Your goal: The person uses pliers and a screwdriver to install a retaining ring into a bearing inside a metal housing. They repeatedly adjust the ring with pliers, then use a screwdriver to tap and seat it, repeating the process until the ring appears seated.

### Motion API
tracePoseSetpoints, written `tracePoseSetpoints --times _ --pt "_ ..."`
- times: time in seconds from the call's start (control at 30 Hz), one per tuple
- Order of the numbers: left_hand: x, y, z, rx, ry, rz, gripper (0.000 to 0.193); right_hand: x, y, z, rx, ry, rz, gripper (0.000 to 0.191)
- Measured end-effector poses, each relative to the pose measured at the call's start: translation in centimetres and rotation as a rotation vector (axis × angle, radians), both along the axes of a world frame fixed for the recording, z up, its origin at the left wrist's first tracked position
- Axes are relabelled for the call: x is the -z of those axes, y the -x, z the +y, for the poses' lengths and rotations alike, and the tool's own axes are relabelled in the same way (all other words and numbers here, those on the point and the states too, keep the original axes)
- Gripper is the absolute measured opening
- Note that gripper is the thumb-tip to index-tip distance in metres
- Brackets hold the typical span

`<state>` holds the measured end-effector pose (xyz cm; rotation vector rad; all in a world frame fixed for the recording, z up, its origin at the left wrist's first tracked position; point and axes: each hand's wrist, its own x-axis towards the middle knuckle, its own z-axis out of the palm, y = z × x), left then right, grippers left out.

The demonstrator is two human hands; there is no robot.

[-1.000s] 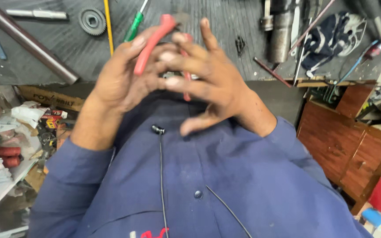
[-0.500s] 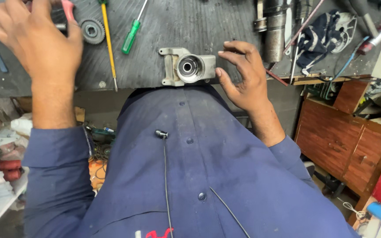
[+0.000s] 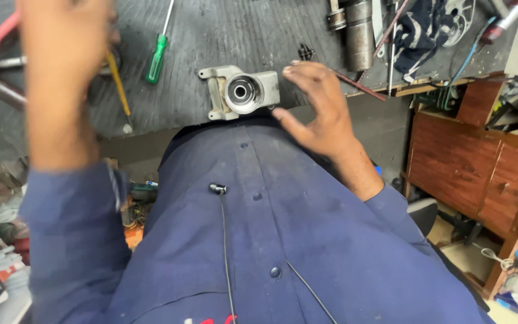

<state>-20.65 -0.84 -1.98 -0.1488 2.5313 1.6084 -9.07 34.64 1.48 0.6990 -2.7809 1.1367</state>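
The grey metal gear housing (image 3: pixel 239 92) lies at nine o'clock of the right hand (image 3: pixel 319 108), just beside its spread fingers. The left hand (image 3: pixel 67 60), well apart at the housing's nine o'clock, is blurred; I cannot tell its grip.

Green-handled screwdriver (image 3: pixel 157 58), grey metal housing (image 3: pixel 239 92), navy shirt (image 3: pixel 271 240)
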Motion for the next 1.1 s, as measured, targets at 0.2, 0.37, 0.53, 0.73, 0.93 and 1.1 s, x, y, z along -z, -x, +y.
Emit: tracePoseSetpoints --times 0.2,0.37,0.53,0.73,0.93,1.1 --pt "-9.5 -7.9 1.3 0.162 -0.905 0.014 0.044 1.1 0.2 -1.6 -0.043 0.081 -0.042 0.098" --pt "-11.4 -9.0 7.7 0.330 -0.937 0.064 0.088 2.5 0.3 -2.9 -0.029 0.205 -0.140 0.118" --pt "-10.3 -9.4 9.0 0.477 -0.833 0.088 0.076 4.0 0.4 -3.6 -0.022 0.173 -0.158 0.120" --pt "-7.6 -10.8 8.4 0.689 -0.850 0.307 0.058 4.6 0.4 -4.1 -0.025 0.172 -0.143 0.121" --pt "-6.4 -11.1 9.4 0.724 -0.923 0.444 0.054 4.9 0.6 -4.2 -0.029 0.141 -0.109 0.116" --pt "-6.1 -11.1 10.0 0.756 -0.853 0.481 0.053 5.2 0.6 -4.1 -0.029 0.148 -0.131 0.111"
